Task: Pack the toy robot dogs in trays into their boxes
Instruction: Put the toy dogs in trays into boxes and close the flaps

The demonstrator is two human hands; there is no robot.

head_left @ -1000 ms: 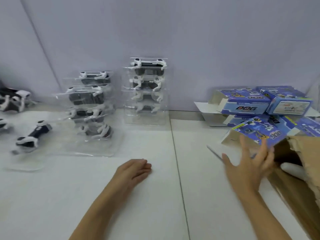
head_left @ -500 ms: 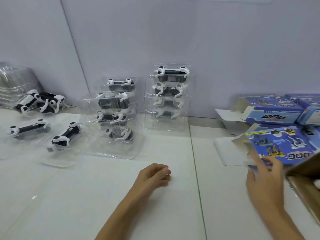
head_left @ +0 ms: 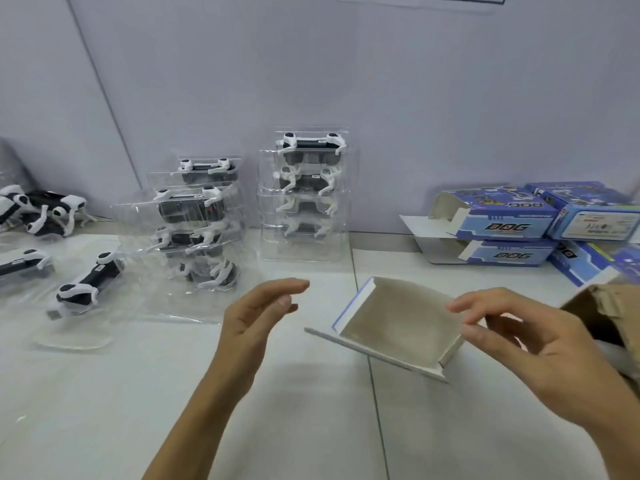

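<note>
— Starting with the white worktop (head_left: pixel 104 410): what sits on it?
— Two stacks of clear trays with toy robot dogs (head_left: pixel 308 195) stand by the wall, and blue DOG boxes (head_left: pixel 502 230) are piled at right.
— And the open box (head_left: pixel 398 323)?
— It is tilted at centre, its open end towards the camera; the right hand (head_left: pixel 540 344) pinches its right edge.
— The left hand's (head_left: pixel 256 313) grip?
— Relaxed, holding nothing, just left of the box.

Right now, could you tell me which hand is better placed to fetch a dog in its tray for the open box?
The left hand: it hovers free, nearer the tray stacks. The right hand already holds the open box in its fingers.
</note>
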